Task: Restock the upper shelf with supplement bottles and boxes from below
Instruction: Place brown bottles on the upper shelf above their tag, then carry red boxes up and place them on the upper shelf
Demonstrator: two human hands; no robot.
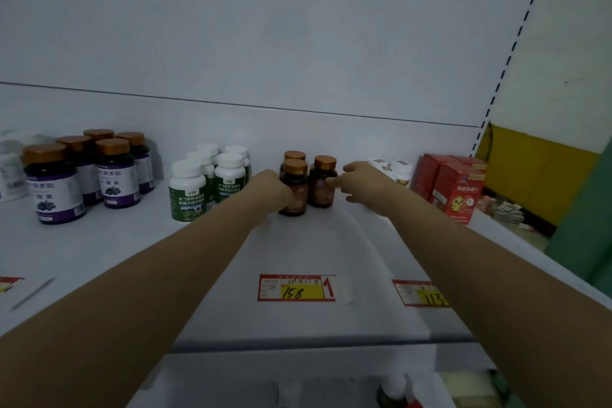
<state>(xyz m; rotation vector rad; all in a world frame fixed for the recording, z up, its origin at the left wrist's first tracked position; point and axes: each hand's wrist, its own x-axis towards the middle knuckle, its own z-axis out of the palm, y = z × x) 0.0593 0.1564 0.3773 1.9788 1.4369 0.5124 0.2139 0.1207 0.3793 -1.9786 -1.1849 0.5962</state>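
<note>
Shop: price tag (295, 287) on shelf (165, 242)

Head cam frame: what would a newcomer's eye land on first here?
Two bare forearms reach up the middle of the frame: the left hand wraps a front amber bottle, and the right hand touches the amber bottle beside it. Next, the yellow price tag reading 158 on the shelf's front edge, just below them. Purple-label bottles stand at far left and red boxes at far right.

head cam | single view | faces forward and slightly down | close over white shelf (132, 242) | arm's reach
</note>
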